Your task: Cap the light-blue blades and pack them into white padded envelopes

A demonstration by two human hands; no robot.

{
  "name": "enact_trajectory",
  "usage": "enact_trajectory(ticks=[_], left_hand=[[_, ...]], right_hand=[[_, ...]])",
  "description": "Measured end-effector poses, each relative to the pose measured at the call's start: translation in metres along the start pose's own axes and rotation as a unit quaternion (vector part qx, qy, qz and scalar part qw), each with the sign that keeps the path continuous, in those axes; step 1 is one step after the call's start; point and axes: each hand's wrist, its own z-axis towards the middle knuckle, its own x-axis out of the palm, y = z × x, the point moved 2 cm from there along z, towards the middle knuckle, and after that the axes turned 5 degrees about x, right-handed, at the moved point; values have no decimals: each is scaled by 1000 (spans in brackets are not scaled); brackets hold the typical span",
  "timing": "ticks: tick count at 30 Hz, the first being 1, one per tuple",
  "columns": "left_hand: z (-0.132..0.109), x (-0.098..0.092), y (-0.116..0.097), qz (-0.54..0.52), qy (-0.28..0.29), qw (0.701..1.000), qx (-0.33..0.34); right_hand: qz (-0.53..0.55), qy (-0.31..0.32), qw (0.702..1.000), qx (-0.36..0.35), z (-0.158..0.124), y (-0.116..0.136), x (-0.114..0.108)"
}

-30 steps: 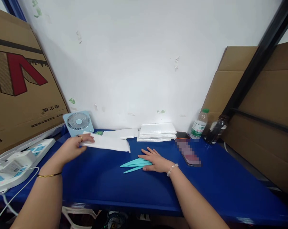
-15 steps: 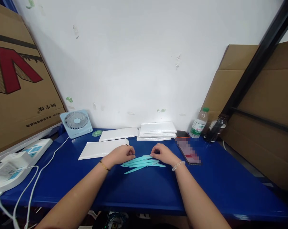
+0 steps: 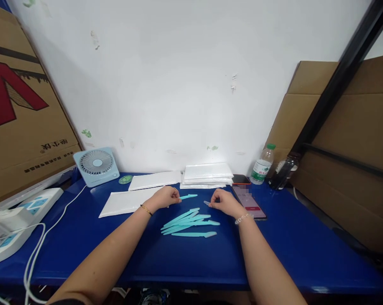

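My left hand (image 3: pixel 167 197) pinches the end of a thin turquoise stick (image 3: pixel 189 196) whose tip points right. Across from it, my right hand (image 3: pixel 222 201) holds a small translucent cap (image 3: pixel 207 203) between its fingertips, apart from the stick. Several more turquoise sticks (image 3: pixel 188 220) lie in an overlapping fan on the blue table (image 3: pixel 191 258) below my hands; one of them (image 3: pixel 193 234) lies nearly level at the front. A white padded envelope (image 3: pixel 124 202) is partly behind my left hand.
Behind are another white envelope (image 3: pixel 155 180) and a stack of envelopes (image 3: pixel 207 173). A fan (image 3: pixel 97 164), green disc (image 3: pixel 125 179) and power strip (image 3: pixel 39 212) are left. A phone (image 3: pixel 251 205), water bottle (image 3: pixel 262 165) and dark bottle (image 3: pixel 283 171) are right.
Both hands have moved up off the pile. One stick is now in my left hand and a cap in my right. The remaining sticks are spread out more, one separate at the front.
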Motion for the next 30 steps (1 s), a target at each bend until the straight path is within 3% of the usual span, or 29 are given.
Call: enact_trajectory(ticks=[3, 6, 9, 13, 17, 22, 25, 30], left_hand=[[3, 4, 5, 8, -33, 999, -3], [-1, 9, -1, 33, -70, 996, 38], [-6, 15, -12, 42, -41, 996, 73], [-11, 21, -23, 68, -17, 994, 86], [-10, 19, -27, 80, -28, 994, 66], [-10, 9, -25, 73, -88, 993, 22], [-13, 8, -28, 73, -110, 991, 23], [-21, 16, -42, 64, 22, 996, 59]], right_hand=[[-26, -17, 999, 17, 0, -3, -1], [-25, -8, 999, -43, 0, 10, 10], [-27, 34, 995, -93, 1, 26, 27], [-29, 50, 993, -98, 2, 35, 37], [-30, 47, 994, -93, 1, 30, 28], [-45, -48, 998, -20, -1, 13, 2], [-41, -58, 997, -13, -2, 10, -1], [-26, -4, 998, -51, -4, 26, 13]])
